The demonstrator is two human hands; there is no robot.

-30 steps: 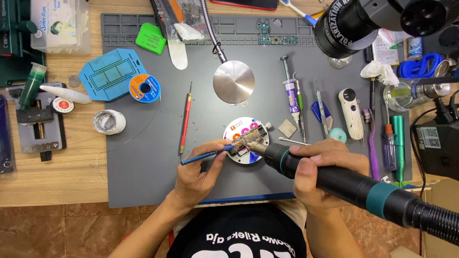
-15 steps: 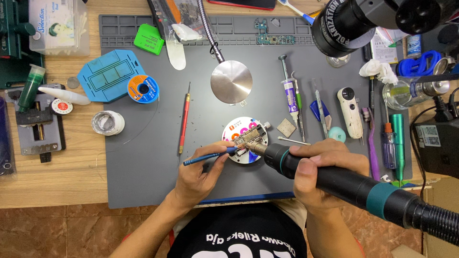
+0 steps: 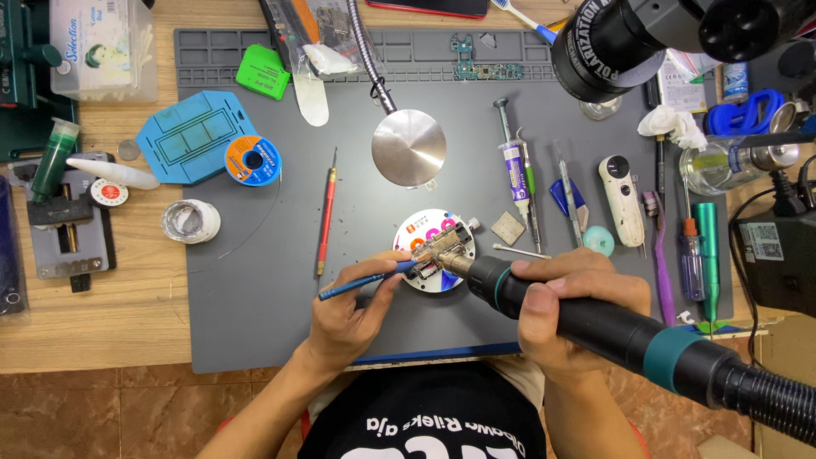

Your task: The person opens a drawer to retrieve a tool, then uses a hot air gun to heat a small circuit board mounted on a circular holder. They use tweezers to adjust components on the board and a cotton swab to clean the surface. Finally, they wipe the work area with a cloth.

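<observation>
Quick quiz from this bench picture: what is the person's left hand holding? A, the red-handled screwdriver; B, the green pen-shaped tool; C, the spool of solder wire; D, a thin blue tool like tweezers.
D: the left hand pinches a thin blue tool whose tip points at the round white holder, while the red-handled screwdriver lies untouched on the grey mat.
</observation>
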